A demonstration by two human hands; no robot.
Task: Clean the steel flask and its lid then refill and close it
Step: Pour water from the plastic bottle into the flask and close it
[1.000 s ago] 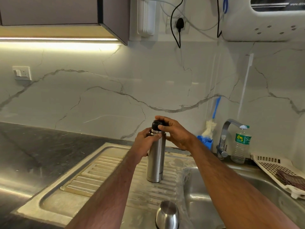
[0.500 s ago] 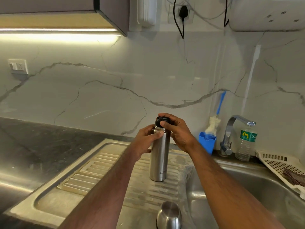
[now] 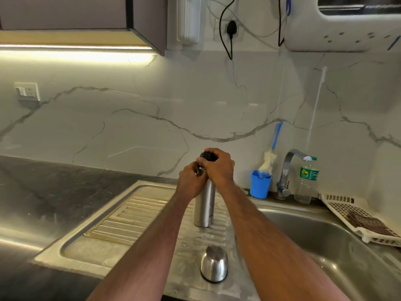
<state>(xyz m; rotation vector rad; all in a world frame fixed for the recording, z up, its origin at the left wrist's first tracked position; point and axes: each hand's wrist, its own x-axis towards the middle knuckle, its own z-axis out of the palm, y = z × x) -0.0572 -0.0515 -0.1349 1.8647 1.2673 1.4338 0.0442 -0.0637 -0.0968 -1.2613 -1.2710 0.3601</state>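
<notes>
A tall steel flask (image 3: 204,205) stands upright on the ribbed steel drainboard (image 3: 134,218) beside the sink. My left hand (image 3: 191,181) grips its upper body. My right hand (image 3: 218,165) curls over the black stopper (image 3: 206,154) on the flask's mouth, hiding most of it. The flask's steel cup lid (image 3: 214,263) stands upside down on the drainboard, nearer to me and apart from both hands.
The sink basin (image 3: 325,240) lies to the right, with a tap (image 3: 286,170) behind it. A blue holder with a bottle brush (image 3: 260,185) and a plastic water bottle (image 3: 307,181) stand at the wall. A white rack (image 3: 347,205) sits far right. Dark counter (image 3: 43,192) at left.
My right hand has closed further down over the black stopper and turned on it. The left hand keeps its hold on the flask, which stands in the same spot.
</notes>
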